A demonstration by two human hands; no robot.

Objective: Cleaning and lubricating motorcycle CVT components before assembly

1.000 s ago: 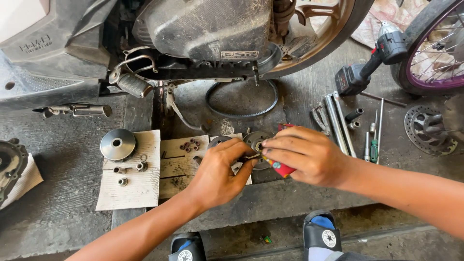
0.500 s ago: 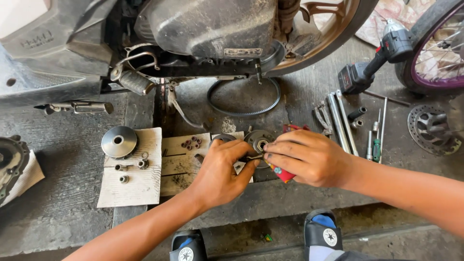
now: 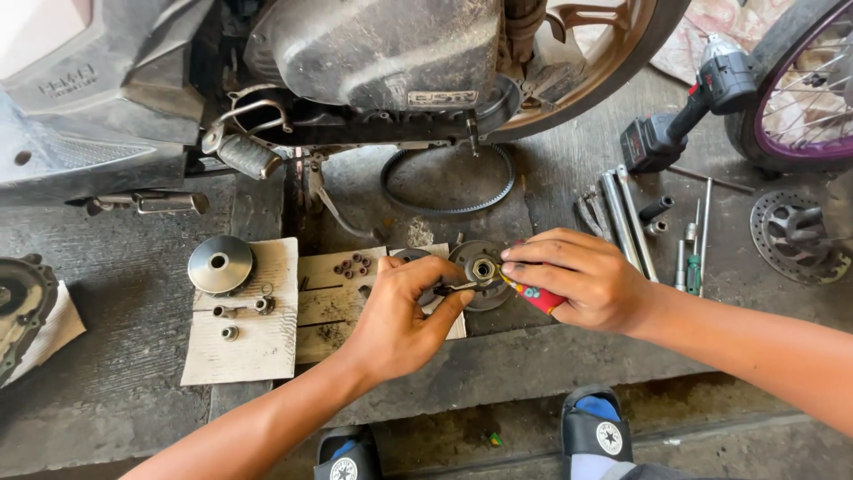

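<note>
Grey metal pulley disc [image 3: 478,274] lying on the concrete floor [image 3: 115,418] by the cardboard [image 3: 258,338], already off the scooter [image 3: 373,62]. Left hand [image 3: 400,320] clenched on a thin dark tool [image 3: 455,288] at the hub; right hand [image 3: 582,280] grasping a red tube [image 3: 533,295]. Belt [image 3: 449,178], rollers [image 3: 351,265], second disc [image 3: 220,264] out and waiting; refitting undone.

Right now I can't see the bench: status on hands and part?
Left hand pinching a thin dark tool at the round pulley. Right hand holding a red tube beside it. Rollers on cardboard close left.
</note>
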